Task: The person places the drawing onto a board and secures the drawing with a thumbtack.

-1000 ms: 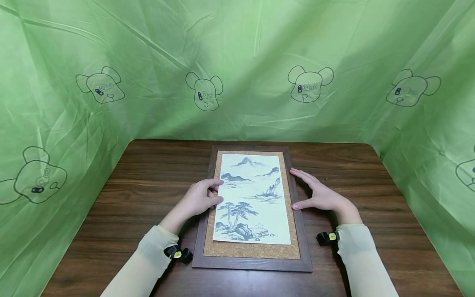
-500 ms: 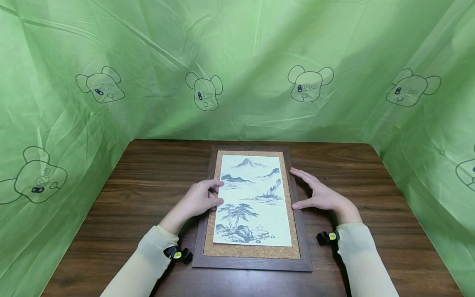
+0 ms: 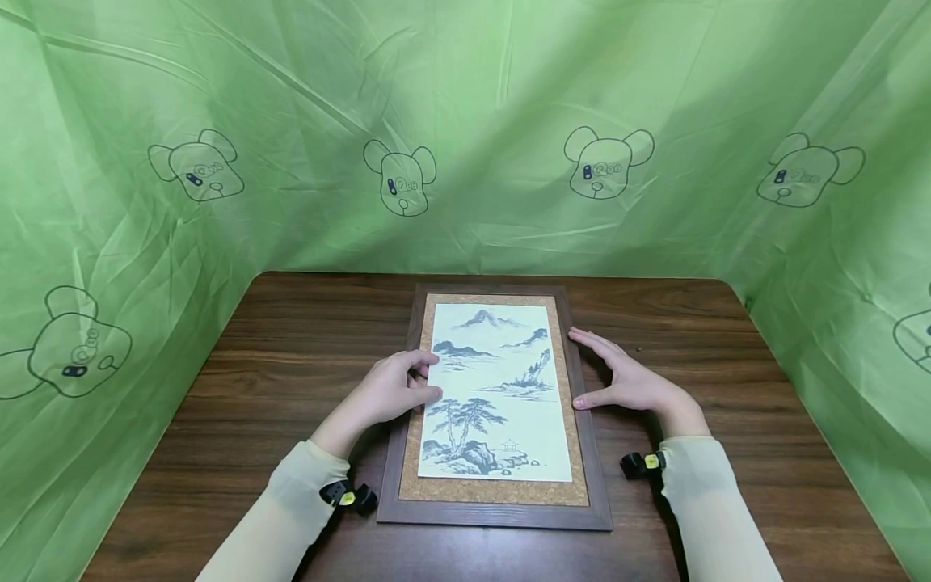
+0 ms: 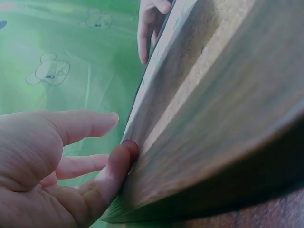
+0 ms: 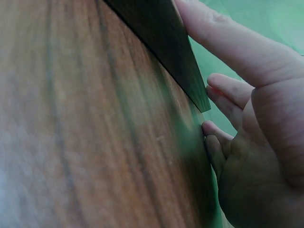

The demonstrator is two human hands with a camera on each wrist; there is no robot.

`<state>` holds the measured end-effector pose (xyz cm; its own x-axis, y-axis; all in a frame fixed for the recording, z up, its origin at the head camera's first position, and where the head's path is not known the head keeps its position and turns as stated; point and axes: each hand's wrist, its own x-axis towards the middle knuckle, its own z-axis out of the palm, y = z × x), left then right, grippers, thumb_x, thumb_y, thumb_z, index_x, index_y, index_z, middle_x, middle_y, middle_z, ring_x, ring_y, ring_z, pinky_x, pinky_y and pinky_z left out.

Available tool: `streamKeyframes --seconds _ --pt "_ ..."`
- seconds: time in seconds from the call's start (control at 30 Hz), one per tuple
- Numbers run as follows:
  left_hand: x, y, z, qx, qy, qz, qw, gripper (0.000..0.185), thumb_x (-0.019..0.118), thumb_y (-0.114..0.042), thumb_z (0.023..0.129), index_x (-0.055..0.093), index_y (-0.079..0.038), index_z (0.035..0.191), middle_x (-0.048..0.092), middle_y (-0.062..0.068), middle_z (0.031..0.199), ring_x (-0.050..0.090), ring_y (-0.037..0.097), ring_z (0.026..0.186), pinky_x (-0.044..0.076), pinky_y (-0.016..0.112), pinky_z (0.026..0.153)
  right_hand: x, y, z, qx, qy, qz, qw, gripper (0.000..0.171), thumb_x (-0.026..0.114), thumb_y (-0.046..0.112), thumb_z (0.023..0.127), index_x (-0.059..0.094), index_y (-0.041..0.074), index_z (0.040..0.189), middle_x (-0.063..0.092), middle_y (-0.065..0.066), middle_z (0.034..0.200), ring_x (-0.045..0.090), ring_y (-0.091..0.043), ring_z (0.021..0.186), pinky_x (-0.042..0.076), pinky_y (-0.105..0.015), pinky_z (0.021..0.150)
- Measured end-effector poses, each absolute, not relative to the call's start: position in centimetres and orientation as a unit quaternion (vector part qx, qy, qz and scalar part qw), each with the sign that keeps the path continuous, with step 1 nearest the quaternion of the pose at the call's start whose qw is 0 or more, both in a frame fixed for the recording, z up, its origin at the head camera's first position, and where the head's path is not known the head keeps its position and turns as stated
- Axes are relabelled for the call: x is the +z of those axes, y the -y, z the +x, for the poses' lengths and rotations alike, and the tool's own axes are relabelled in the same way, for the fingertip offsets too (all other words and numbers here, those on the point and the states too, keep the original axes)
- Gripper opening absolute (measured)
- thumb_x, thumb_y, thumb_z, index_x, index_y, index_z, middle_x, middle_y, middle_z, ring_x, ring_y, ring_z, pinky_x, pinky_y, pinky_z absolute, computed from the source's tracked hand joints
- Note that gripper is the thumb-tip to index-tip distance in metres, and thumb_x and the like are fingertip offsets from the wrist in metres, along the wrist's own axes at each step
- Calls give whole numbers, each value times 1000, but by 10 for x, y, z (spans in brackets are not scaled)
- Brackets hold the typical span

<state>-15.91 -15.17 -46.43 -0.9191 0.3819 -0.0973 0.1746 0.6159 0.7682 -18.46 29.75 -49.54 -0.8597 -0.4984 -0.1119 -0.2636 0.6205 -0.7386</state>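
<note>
Both hands at the framed board's long sides.
Left hand [image 3: 393, 390] — fingers loosely curled, touching the print [image 3: 496, 388]; right hand [image 3: 627, 380] — flat, straight-fingered, against the frame [image 3: 585, 453].

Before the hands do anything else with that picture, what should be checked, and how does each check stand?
1. Frame lies flat on the table: ok.
2. Right hand steadies the frame's right edge, fingers straight along it: ok.
3. Left hand touches the left edge of the paper print, thumb at its border: ok.
4. Print sits inside the cork backing, with a cork margin showing on all four sides: ok.
5. Print is perfectly square to the frame: cannot tell; the margins look slightly uneven.
6. Print is fastened down: cannot tell.
</note>
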Motion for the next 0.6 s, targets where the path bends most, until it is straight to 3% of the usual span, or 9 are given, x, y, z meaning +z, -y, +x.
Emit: streamKeyframes --seconds 0.17,0.33,0.5,0.6 --pt "-460 157 -160 394 -897 166 110 52 84 -27 97 70 -5 142 73 7 115 67 12 78 57 34 71 -495 -297 -185 -379 -887 -215 154 119 97 43 84 24 24 176 12 -11 183 6 -44 167 14 -78 124" --pt "-459 165 -164 385 -906 173 36 44 83 -25 97 74 -5 135 74 10 117 66 12 80 54 35 73 -494 -296 -185 -379 -887 -211 156 119 97 42 84 24 23 176 12 -12 183 6 -45 167 14 -78 124" --pt "-466 181 -175 373 -911 178 -2 51 86 -28 96 71 -8 141 71 10 128 69 23 97 55 42 79 -494 -296 -185 -378 -888 -211 157 119 97 42 84 24 23 176 12 -12 183 6 -45 167 14 -78 124" --pt "-474 192 -180 361 -912 193 9 61 87 -32 97 65 -12 150 65 11 143 67 32 119 57 51 93 -494 -297 -184 -376 -889 -211 156 119 97 42 84 24 23 176 12 -12 183 6 -45 167 14 -79 123"
